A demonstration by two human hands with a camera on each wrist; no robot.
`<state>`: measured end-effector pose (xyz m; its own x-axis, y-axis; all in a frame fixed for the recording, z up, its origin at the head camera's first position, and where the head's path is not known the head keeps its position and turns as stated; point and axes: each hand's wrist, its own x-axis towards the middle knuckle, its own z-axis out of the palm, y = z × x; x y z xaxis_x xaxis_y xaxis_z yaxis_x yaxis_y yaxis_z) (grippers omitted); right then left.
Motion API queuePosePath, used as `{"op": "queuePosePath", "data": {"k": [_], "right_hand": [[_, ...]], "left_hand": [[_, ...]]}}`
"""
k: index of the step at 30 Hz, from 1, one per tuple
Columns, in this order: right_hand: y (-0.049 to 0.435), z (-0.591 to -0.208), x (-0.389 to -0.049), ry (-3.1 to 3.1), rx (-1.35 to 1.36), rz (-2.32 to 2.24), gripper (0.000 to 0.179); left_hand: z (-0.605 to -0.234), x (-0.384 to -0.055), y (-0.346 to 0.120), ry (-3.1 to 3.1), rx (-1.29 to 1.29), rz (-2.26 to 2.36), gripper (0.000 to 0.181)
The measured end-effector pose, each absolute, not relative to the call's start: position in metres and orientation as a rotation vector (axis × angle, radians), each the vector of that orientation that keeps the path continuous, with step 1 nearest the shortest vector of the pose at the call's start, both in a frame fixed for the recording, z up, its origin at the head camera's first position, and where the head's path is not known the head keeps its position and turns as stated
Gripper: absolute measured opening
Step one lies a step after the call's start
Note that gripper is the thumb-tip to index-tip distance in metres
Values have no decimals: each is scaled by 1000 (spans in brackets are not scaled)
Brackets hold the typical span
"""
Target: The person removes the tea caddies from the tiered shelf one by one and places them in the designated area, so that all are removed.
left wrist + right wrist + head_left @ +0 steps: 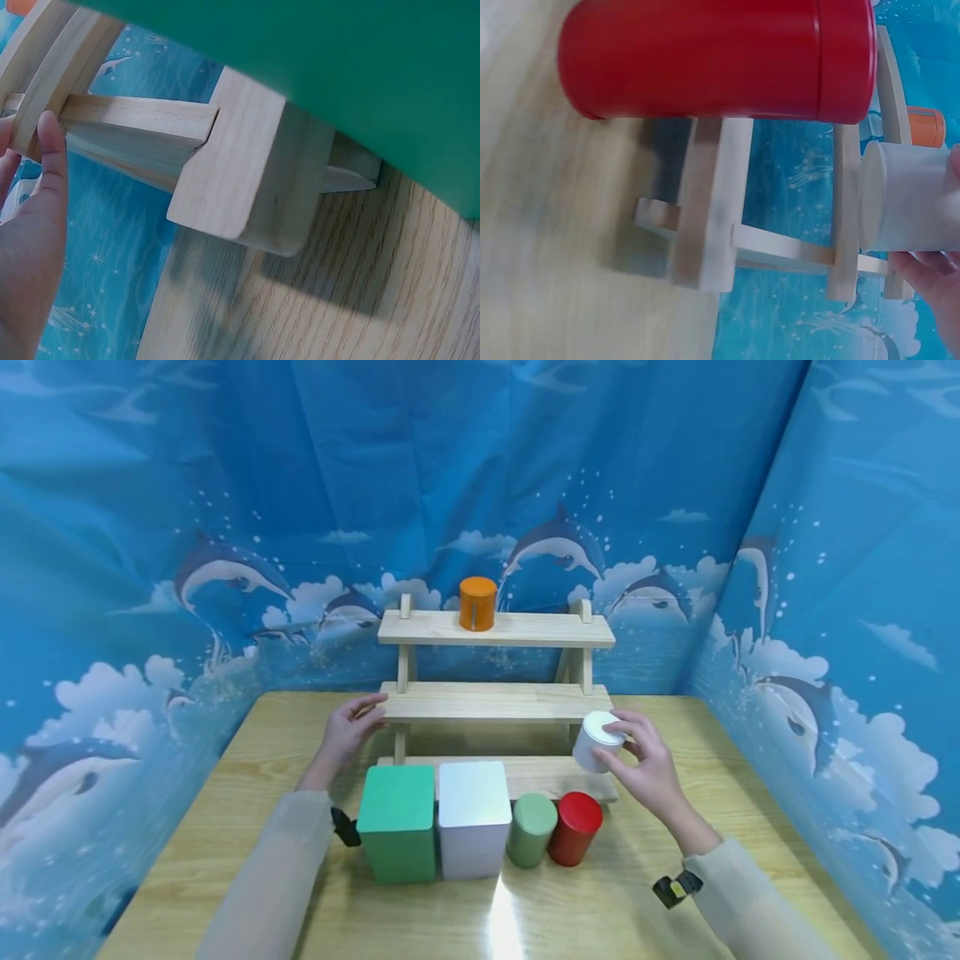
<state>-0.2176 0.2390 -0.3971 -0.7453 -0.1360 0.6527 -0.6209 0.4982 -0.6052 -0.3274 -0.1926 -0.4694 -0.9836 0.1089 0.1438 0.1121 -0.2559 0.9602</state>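
My right hand (647,764) grips a small white cylindrical canister (596,754) at the right end of a three-tier wooden shelf stand (495,700). Its lid faces up, and the canister overlaps the lowest tier in the head view. From the right wrist view, the fingers (922,277) hold the canister's side, raised above the tabletop. My left hand (351,731) holds the left end of the middle tier, with fingertips (49,131) at the board's end in the left wrist view. An orange canister (477,604) stands on the top tier.
In front of the stand, side by side, are a green box (397,827), a white box (474,827), a light green canister (532,831) and a red canister (575,829). All stand on a wooden table (247,802). Blue dolphin-print curtains (450,460) enclose the back and sides.
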Motion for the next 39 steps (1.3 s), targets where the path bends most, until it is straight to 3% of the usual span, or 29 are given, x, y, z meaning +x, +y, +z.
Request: {"op": "queuePosePath", "data": {"k": [39], "right_hand": [[272,-454,-171,-2293,456,1235,31]], "left_hand": [[-472,-331,-192,-1930,-254,-2460,48]]}}
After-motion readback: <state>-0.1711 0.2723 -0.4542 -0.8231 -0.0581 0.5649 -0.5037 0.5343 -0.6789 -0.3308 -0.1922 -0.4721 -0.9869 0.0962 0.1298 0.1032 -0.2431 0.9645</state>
